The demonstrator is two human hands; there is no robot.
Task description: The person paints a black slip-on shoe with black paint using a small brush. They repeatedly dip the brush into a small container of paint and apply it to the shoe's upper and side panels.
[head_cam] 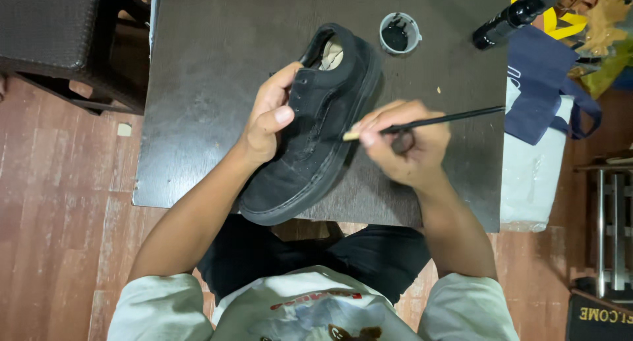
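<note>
Where the reddish plank floor (59, 183) runs along the left edge, under a dark woven seat (53, 31) in the top corner, meets the dark counter (198, 84). Then the left hand (267, 117), fingers curled over the laced top of a black shoe (316, 123), thumb laid along its near side, gripping it firmly. Shoe tilted on its side across the middle of the counter, toe toward the body, heel opening toward the far edge, sole rim facing right. Beyond the heel, apart from it, a small round pot (399, 32) of black liquid. Next the right hand (402, 146), fingers bunched and pinching a thin black-handled brush (435, 121), its pale tip touching the shoe's sole edge, handle slanting up and right. Farther right, at the counter's top corner, a black bottle (511, 18) lying tilted. Past the edge, a navy cloth bag (541, 90) over white plastic wrapping (531, 176), yellow straps (557, 21) above, and a metal rack (610, 222) at the far right.
</note>
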